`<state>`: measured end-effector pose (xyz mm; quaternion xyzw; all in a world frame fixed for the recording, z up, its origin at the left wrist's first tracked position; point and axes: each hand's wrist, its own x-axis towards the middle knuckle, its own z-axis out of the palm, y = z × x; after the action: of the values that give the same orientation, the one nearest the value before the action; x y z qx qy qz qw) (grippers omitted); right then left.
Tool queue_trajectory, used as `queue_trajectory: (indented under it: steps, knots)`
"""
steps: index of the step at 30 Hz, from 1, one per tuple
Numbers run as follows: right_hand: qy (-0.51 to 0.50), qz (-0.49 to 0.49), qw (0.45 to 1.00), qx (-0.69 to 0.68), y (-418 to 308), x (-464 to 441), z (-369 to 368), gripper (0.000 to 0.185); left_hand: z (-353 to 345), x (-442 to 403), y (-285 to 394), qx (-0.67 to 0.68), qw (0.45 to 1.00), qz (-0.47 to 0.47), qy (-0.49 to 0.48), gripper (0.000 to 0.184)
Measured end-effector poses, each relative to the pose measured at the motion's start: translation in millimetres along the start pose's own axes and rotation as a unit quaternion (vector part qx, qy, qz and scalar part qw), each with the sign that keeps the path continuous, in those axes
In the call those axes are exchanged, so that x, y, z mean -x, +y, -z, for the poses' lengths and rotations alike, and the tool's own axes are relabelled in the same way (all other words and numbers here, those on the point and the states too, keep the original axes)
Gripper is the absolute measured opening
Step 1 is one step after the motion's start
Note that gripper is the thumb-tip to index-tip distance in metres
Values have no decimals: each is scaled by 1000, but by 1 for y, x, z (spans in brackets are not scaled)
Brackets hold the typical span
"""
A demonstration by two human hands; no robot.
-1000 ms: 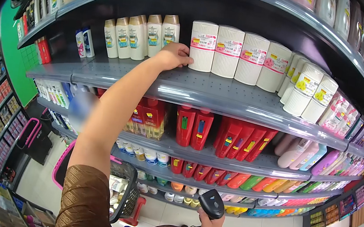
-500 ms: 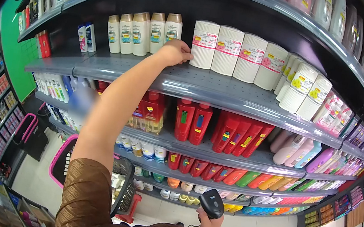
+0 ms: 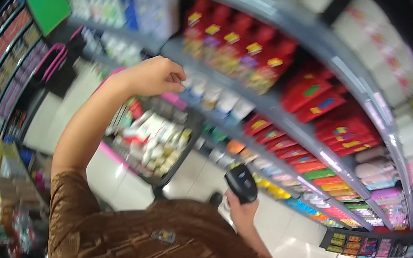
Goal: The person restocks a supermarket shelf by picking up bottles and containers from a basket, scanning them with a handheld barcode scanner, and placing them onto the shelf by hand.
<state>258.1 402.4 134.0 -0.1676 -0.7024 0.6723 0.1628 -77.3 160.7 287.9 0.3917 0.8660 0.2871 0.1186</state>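
Note:
My left hand (image 3: pixel 157 77) hangs in the air near the shelf edge, above a shopping basket (image 3: pixel 183 149). Its fingers are loosely bent with a gap between them, and nothing shows in them. Packed in the basket are mixed goods (image 3: pixel 155 140), white, red and yellowish, too blurred to name. Low in front of my body, my right hand (image 3: pixel 243 207) grips a black barcode scanner (image 3: pixel 241 182), its head tilted up.
Shelves (image 3: pixel 286 118) curve across the view, holding red bottles (image 3: pixel 239 39), colourful bottles (image 3: pixel 316 169) and white containers (image 3: pixel 375 36). On the left stand another goods rack (image 3: pixel 6 66) and a pink-handled basket (image 3: pixel 56 62). Cartons (image 3: pixel 11 181) are at lower left, above the tiled floor (image 3: pixel 195 177).
My left hand has left the white container on the upper shelf and come down and left, above the basket. The view has swung down and left; my right hand still holds the scanner.

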Motion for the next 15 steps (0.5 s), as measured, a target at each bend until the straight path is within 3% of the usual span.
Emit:
queue_trajectory:
  steps: [2,4,6,7,8,9,10,11,13,14,15]
  knots:
    - [-52,-50,997,16,-11,4,-32,15,-33,39,-134,37,988,108,-104,38]
    - [-86,-30,995,28,2,6,-60,14,-58,69,-236,-92,949,146,-262,57]
    - [-78,-93,993,14,8,11,-90,18,-105,98,-322,-182,926,168,-284,59]
    - [-76,-106,991,14,13,15,-102,18,-114,108,-325,-120,928,235,-261,58]
    - [-77,-121,989,21,19,18,-114,19,-138,104,-351,-91,897,286,-325,59]
    - [-75,-132,988,29,22,19,-124,21,-181,102,-390,-149,894,241,-347,61]
    - [-66,-139,988,30,19,20,-134,21,-175,105,-362,-76,902,290,-311,60]
    - [-64,-114,990,57,13,22,-144,17,-205,111,-380,-80,926,245,-276,64]
    - [-35,-109,989,93,6,29,-155,15,-259,86,-393,-59,884,293,-360,76]
    - [-2,-125,988,86,6,34,-160,16,-261,78,-366,-21,876,314,-365,82]
    - [13,-138,985,103,2,37,-162,15,-262,66,-338,-19,883,273,-382,81]
